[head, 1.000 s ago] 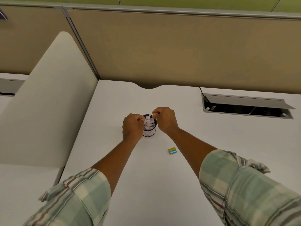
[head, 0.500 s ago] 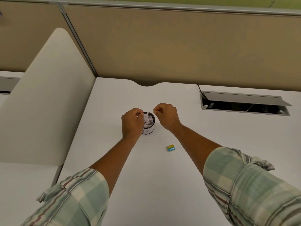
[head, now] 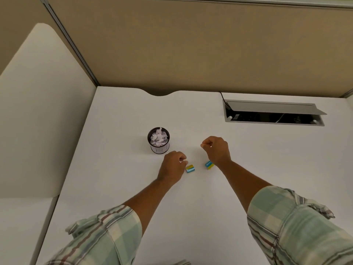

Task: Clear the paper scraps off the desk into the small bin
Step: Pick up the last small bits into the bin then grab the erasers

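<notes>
A small dark round bin (head: 159,148) stands on the white desk (head: 191,207), filled to the rim with white paper scraps (head: 159,139). My left hand (head: 172,167) hovers to the near right of the bin, fingers curled, thumb and fingertips together beside a small blue-and-yellow block (head: 190,168). My right hand (head: 216,150) is farther right, also curled with fingertips pinched together. I see no scrap in either hand. A second blue-and-yellow block (head: 209,164) lies partly under my right wrist. No loose scraps show on the desk.
An open cable tray (head: 273,117) with a raised grey lid is sunk into the desk at the back right. Beige partition walls (head: 191,44) close off the back. A cream divider panel (head: 38,111) lines the left side.
Both hands have pulled back from over the bin toward me and to the right. The bin now stands uncovered. A second blue-and-yellow block has come into view by my right wrist.
</notes>
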A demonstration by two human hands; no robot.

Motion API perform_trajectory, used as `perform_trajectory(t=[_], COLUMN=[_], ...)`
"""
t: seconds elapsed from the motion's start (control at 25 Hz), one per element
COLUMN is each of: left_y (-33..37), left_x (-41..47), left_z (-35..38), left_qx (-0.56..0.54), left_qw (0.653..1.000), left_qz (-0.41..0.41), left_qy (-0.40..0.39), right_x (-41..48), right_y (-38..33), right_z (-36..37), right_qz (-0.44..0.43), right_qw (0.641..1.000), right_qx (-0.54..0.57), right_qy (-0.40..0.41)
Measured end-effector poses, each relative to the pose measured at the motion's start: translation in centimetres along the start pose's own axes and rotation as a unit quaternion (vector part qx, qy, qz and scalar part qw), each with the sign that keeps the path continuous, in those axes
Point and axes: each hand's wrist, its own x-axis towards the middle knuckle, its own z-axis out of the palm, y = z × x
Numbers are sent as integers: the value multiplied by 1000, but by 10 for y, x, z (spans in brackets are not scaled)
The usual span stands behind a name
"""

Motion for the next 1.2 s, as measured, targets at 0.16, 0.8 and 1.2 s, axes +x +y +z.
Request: perform_trajectory(t=[0.16,0.8,1.2], left_y=[-10,-1,-21], left_x=[5,2,-24], left_z=[14,41,25], left_qx=[12,81,-63], left_qw=[999,991,987], left_qz=[-36,-94,-146], left_qy=[-31,-58,36], right_x=[-8,-28,-52], right_y=[42,73,70], right_z=[-5,19,28], right_qz=[55,22,84], right_qw=[998,984,993], right_qx=[-15,-168,74], right_qy=[-10,-53,-19])
